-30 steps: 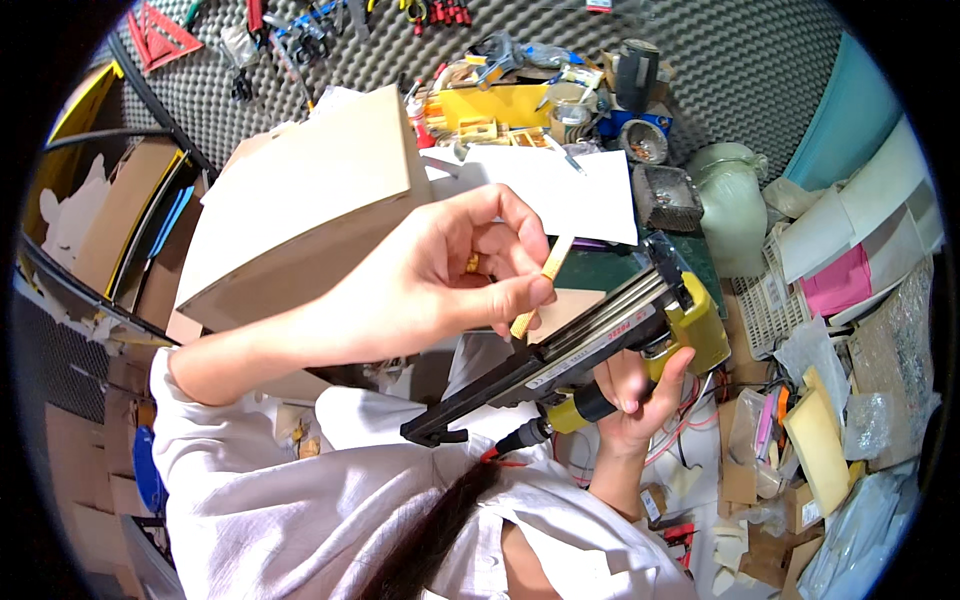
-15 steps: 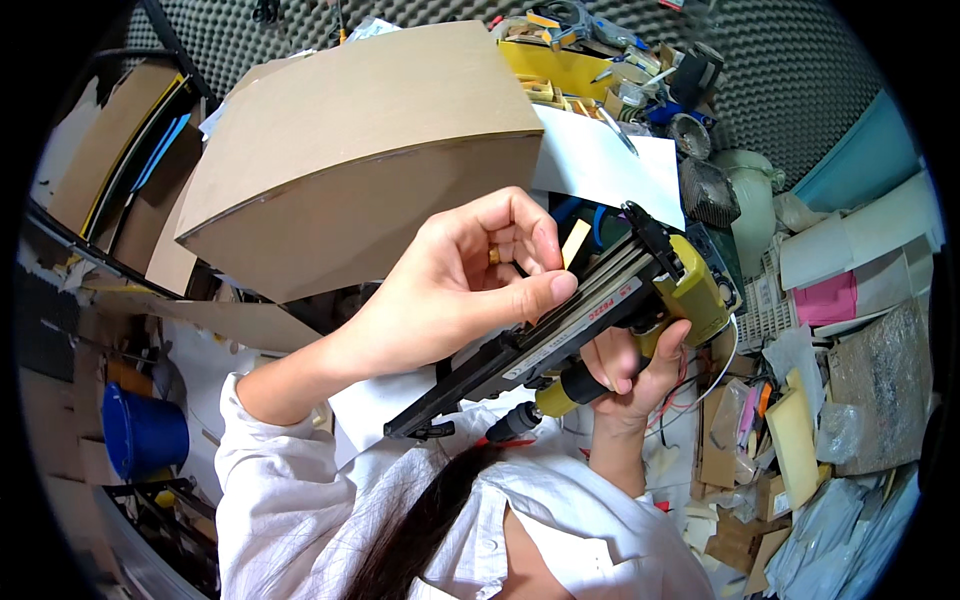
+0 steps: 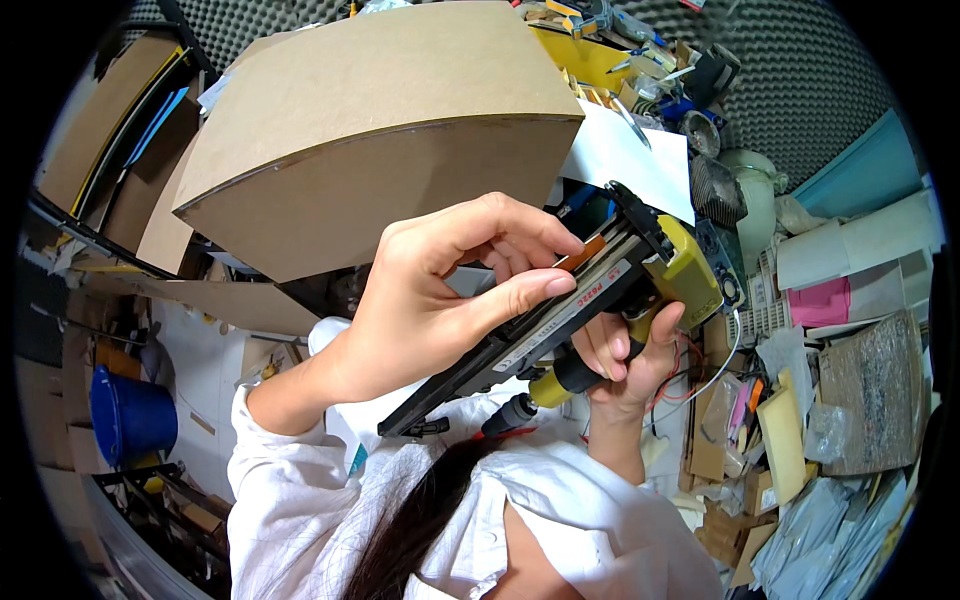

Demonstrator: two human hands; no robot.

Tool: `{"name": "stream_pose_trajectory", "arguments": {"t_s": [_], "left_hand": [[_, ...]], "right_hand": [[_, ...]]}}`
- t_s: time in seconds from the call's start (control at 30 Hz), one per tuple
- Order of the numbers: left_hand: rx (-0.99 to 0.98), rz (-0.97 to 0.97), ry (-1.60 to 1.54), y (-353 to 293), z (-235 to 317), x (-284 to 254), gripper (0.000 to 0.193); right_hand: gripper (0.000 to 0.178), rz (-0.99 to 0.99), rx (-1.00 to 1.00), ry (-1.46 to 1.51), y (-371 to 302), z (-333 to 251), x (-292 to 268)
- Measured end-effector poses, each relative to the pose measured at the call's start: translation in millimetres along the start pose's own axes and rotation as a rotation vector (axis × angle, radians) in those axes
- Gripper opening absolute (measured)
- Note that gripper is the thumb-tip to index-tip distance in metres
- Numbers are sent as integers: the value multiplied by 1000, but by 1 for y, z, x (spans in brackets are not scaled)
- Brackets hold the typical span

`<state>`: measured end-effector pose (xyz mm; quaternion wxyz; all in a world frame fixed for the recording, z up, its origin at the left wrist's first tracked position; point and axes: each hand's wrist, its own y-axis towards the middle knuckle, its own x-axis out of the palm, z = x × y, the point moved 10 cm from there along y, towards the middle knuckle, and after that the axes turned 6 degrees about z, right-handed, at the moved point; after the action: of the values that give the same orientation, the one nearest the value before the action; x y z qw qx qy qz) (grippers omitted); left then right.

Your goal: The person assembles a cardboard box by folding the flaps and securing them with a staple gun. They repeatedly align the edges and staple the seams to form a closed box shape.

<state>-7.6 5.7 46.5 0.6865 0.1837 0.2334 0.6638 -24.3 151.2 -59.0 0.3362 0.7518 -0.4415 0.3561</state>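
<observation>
A yellow-green and black pneumatic nail gun (image 3: 688, 272) lies slantwise in front of my chest, its long magazine turned up. My right hand (image 3: 630, 365) is closed around its grip. Across from it, my left hand (image 3: 430, 275) pinches a short copper-coloured strip of nails (image 3: 584, 253) between thumb and fingertips. That strip lies along the magazine channel close to the gun's head; whether it sits inside cannot be made out. At the grip's lower end is a dark hose fitting (image 3: 510, 412), near my shirt.
A large brown board box (image 3: 380, 90) with a curved edge stands just beyond my hands. White paper (image 3: 635, 165) and a pile of tools lie at the far right. A blue bucket (image 3: 130, 415) is on the floor at left. Boards and plastic wrapping (image 3: 870, 390) crowd the right side.
The strip has tipped from sticking up off the magazine to lying along it, and my left fingers have moved down with it. The nail gun stays in my right hand.
</observation>
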Motion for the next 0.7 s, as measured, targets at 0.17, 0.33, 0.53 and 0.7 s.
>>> {"name": "stream_pose_trajectory", "arguments": {"t_s": [0.17,0.33,0.53,0.7], "left_hand": [[-6,-14,114,-3,6,-1,20],[100,-2,217,-6,14,-3,21],[122,1,277,-8,18,0,23],[153,24,198,-5,9,2,31]], "right_hand": [[61,-32,2,1,-1,3,3],[61,-25,0,-3,-3,4,3],[59,1,8,4,-1,6,0],[58,15,32,50,2,11,-2]]}}
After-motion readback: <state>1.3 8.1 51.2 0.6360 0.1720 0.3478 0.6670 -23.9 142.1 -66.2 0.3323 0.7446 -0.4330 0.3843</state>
